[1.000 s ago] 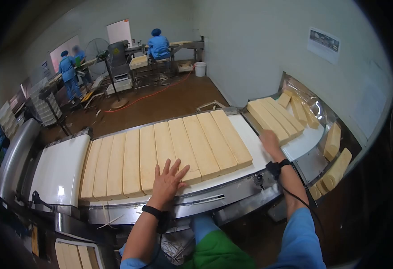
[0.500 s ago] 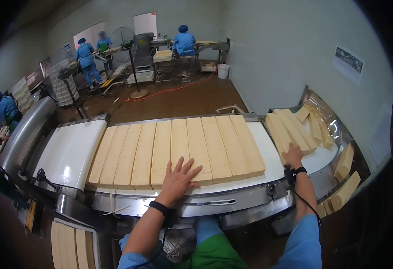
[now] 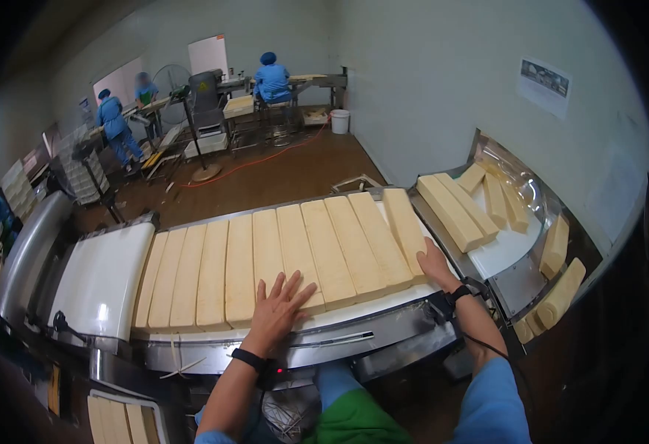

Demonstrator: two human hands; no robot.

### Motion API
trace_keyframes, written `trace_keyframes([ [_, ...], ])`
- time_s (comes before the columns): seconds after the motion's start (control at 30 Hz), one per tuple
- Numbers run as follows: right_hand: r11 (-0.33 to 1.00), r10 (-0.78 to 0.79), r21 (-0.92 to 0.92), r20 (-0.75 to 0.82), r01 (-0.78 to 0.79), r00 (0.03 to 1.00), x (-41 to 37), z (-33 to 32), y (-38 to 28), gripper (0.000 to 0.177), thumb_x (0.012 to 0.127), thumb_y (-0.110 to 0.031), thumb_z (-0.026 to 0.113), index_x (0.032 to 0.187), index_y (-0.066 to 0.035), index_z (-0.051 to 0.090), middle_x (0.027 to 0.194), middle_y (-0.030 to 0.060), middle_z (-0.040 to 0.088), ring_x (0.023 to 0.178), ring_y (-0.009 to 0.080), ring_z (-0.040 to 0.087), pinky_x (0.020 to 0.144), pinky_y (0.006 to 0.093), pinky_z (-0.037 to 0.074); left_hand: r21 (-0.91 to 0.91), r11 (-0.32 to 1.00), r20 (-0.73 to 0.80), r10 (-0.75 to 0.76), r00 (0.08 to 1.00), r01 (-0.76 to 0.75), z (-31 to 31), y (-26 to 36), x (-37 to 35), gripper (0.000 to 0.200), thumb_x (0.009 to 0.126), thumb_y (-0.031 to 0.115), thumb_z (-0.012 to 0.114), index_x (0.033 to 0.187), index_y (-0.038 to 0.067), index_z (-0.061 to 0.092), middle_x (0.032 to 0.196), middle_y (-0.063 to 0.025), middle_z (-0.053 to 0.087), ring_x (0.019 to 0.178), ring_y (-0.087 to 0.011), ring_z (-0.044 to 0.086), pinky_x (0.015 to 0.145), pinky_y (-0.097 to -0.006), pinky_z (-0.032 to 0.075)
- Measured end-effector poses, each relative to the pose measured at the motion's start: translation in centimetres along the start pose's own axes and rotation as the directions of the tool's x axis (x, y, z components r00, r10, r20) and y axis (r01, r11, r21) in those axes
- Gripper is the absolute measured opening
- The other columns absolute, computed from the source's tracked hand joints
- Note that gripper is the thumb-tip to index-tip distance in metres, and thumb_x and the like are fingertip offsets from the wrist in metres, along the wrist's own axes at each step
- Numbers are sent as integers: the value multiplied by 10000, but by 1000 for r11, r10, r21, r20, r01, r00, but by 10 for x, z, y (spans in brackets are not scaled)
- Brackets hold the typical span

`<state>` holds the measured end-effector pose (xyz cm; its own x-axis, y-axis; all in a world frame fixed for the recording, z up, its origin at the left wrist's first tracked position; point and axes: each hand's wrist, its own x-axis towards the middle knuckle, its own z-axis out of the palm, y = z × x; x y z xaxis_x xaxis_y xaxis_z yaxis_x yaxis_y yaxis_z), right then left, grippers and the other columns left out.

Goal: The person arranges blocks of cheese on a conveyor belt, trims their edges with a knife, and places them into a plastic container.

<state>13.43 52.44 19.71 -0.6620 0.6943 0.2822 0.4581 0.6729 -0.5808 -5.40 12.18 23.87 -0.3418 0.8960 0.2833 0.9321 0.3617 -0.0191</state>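
A row of long pale-yellow blocks [image 3: 240, 263], dough-like in look, lies side by side on the white belt [image 3: 100, 270]. My left hand [image 3: 276, 311] rests on the near part of the row, fingers spread. At the row's right end, my right hand [image 3: 435, 265] grips the near end of another long pale-yellow block [image 3: 402, 222]. This block leans a little away from its neighbour at the near side. Right of it, two long blocks [image 3: 454, 211] lie together, with several shorter pieces [image 3: 496, 200] behind them.
A curved metal guard [image 3: 526, 174] borders the right side. Loose pieces [image 3: 555, 244] lie along the right edge. A metal rail [image 3: 302, 346] runs along the front, and a tray of blocks [image 3: 121, 418] stands lower left. Co-workers in blue [image 3: 272, 80] are in the background.
My right hand has moved left from the pile, bringing one long block to the row's right end. My left hand stays on the row. The view has turned slightly right.
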Motion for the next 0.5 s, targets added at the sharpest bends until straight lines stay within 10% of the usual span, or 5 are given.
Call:
trace_keyframes([
  [0.2, 953, -187, 288, 299, 99, 936, -1, -41, -6, 528, 830, -148, 592, 1331, -3, 509, 1217, 223, 641, 1143, 363, 602, 998, 381, 450, -3, 1000, 22, 0, 1000, 0, -1, 12, 11, 665, 880, 429, 648, 1488, 349, 390, 1573, -55, 343, 1439, -392, 301, 1096, -666, 239],
  [0.3, 981, -155, 124, 20, 151, 988, 29, -31, 41, 536, 828, -192, 661, 1319, -15, 535, 1248, 198, 622, 1205, 374, 549, 1007, 452, 442, -13, 1000, 44, -9, 999, 10, -5, 11, 11, 669, 879, 428, 650, 1490, 349, 387, 1568, -54, 350, 1440, -395, 298, 1098, -665, 230],
  [0.4, 841, 36, -461, -474, -283, 880, 35, -51, 39, 595, 813, -249, 713, 1333, -25, 532, 1357, 206, 529, 1305, 417, 437, 1001, 538, 430, -7, 1000, 63, -23, 998, 24, -6, 11, 11, 683, 870, 442, 657, 1490, 361, 383, 1565, -52, 352, 1443, -386, 292, 1107, -656, 226],
  [0.5, 763, 360, -358, -457, -538, 814, 25, -62, 39, 641, 804, -269, 715, 1359, -25, 506, 1421, 224, 425, 1334, 463, 356, 986, 594, 420, 0, 999, 65, -35, 997, 35, -7, 10, 9, 699, 858, 449, 670, 1489, 367, 380, 1563, -49, 354, 1442, -381, 295, 1112, -650, 225],
])
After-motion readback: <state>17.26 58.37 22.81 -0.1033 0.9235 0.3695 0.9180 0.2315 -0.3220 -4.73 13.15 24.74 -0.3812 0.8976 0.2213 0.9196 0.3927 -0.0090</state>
